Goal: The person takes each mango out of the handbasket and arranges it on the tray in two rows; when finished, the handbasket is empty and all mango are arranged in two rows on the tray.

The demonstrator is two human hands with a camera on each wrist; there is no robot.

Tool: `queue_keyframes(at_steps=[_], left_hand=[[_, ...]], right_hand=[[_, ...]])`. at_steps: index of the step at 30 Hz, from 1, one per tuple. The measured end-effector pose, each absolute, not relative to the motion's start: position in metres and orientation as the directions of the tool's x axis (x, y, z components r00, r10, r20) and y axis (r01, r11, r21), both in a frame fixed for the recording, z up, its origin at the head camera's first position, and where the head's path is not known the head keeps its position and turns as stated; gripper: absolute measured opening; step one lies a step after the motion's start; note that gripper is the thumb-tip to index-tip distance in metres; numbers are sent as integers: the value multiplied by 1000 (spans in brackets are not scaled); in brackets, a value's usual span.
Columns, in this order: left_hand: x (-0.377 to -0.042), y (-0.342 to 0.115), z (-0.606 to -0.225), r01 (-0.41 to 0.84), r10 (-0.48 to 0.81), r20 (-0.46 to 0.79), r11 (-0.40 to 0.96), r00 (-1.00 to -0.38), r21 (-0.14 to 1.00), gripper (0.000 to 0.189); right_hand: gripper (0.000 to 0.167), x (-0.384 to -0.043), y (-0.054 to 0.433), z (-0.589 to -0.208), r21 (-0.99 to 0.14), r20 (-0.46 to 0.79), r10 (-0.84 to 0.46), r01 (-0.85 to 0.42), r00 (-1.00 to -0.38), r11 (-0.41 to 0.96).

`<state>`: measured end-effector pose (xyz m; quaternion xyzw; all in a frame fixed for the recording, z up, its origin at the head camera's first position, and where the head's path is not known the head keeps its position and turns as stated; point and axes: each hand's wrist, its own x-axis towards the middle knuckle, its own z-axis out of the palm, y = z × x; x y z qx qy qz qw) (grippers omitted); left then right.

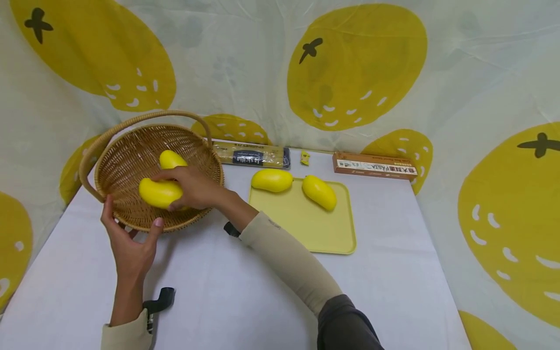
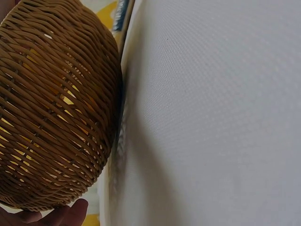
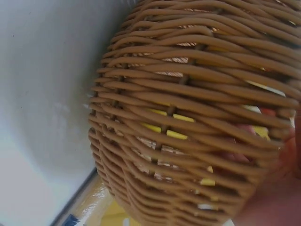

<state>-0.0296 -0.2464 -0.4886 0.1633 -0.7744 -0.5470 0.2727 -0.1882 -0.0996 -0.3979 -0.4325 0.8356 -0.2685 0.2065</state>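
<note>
**Right hand holds a yellow mango in the basket while the left steadies the rim**

The right hand (image 1: 196, 187) reaches across the body from lower right, forearm in a beige sleeve (image 1: 286, 255) stretched diagonally over the white table (image 1: 245, 291). Its fingers curl over the top and far side of a yellow mango (image 1: 159, 193), gripping it just inside the near wall of the wicker basket (image 1: 131, 150). The knuckles face up and the wrist lies over the basket's near rim.

The left hand (image 1: 130, 243) comes up from the lower left, wrist bent back. Its thumb (image 1: 156, 228) and fingers are spread in a wide fork against the outside of the basket's near wall, fingertips touching the weave rather than wrapped round it. In the left wrist view the basket's woven side (image 2: 51, 108) fills the left half of the frame, with a fingertip (image 2: 75, 209) touching its lower edge. The right wrist view shows the weave (image 3: 188, 117) close up, yellow glinting through the gaps; the hand itself is only a blur at the right edge.

A second mango (image 1: 171, 159) lies deeper in the basket, just behind the held one. On the yellow tray (image 1: 323, 228) to the right are two more mangoes: one (image 1: 271, 180) at its near-left corner, overlapping the rim, another (image 1: 319, 192) tilted beside it, the two apart. Behind the tray, along the lemon-print backdrop (image 1: 356, 63), lie a pasta packet (image 1: 251, 155) and a brown box (image 1: 374, 166)
</note>
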Motion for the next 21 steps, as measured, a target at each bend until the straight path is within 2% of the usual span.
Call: queue_keyframes(at_steps=[7,14,21], left_hand=[[-30,-246,-488,44,-552,244,351,-797,935,108],[-29,-246,-488,48,-548,252,359,-797,932,108],[-29,-246,-488,34,-554,246,365,-795,930,108]], right_hand=[[74,-186,-79,-389,-707,-27,-814,-565,-581,426],[73,-179,-57,-377,-734,39,-784,-549,-620,398],[70,-171,-33,-370,-798,113,-769,-519,-629,307]])
